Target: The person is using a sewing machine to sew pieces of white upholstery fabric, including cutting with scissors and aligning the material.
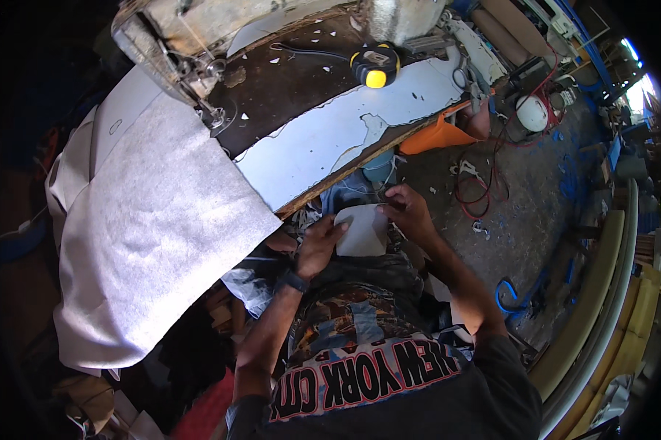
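A small pale grey piece of cloth-like material with rounded corners is held over my lap, below the table's front edge. Its left edge is pinched between the thumb and fingers of my left hand. At its upper right corner my right hand is closed, thumb against fingertips; something thin and thread-like shows by those fingertips, too fine to make out. A large sheet of light grey fabric drapes off the table at the left, partly under the worn sewing machine.
On the worn white-and-brown table lie a black and yellow tape measure, scissors and small white scraps. Orange material hangs at the table's right end. A red cord loops on the floor. Long padded strips stand at the right.
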A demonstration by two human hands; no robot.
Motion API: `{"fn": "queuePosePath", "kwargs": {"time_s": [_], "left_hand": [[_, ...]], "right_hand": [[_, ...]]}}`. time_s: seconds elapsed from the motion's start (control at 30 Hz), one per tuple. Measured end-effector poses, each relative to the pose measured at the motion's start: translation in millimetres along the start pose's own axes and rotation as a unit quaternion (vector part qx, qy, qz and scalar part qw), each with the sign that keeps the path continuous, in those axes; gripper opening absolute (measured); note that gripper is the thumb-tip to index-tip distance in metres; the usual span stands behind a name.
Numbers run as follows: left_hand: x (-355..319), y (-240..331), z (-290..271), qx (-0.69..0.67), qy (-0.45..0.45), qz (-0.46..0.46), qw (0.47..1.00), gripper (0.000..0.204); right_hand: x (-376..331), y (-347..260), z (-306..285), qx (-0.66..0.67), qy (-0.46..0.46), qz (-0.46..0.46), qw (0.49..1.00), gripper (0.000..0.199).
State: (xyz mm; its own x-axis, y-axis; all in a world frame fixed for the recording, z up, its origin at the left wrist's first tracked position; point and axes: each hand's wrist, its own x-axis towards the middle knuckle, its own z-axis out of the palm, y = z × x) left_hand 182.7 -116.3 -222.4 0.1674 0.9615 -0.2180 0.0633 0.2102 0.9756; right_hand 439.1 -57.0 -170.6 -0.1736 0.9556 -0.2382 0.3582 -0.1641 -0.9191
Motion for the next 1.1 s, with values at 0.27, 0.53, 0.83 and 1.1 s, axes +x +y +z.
{"fn": "queuePosePath", "kwargs": {"time_s": [0.27, 0.53, 0.83, 1.1], "left_hand": [[-4, 11, -5, -0.049, -0.069, -0.05, 0.995, 0.032], [-6, 5, 6, -0.052, -0.024, 0.004, 0.998, 0.029], [1, -24, 6, 0.118, -0.004, -0.006, 0.993, 0.027], [12, -17, 7, 0.092, 0.072, -0.043, 0.992, 0.041]], "right_hand": [[11, 11, -4, 0.037, -0.031, -0.019, 0.999, 0.035], [6, 22, 5, 0.045, 0.043, -0.026, 0.998, 0.026], [1, 13, 7, 0.0, 0.069, -0.053, 0.996, 0.02], [3, 16, 13, -0.057, 0.039, -0.075, 0.995, 0.031]]}}
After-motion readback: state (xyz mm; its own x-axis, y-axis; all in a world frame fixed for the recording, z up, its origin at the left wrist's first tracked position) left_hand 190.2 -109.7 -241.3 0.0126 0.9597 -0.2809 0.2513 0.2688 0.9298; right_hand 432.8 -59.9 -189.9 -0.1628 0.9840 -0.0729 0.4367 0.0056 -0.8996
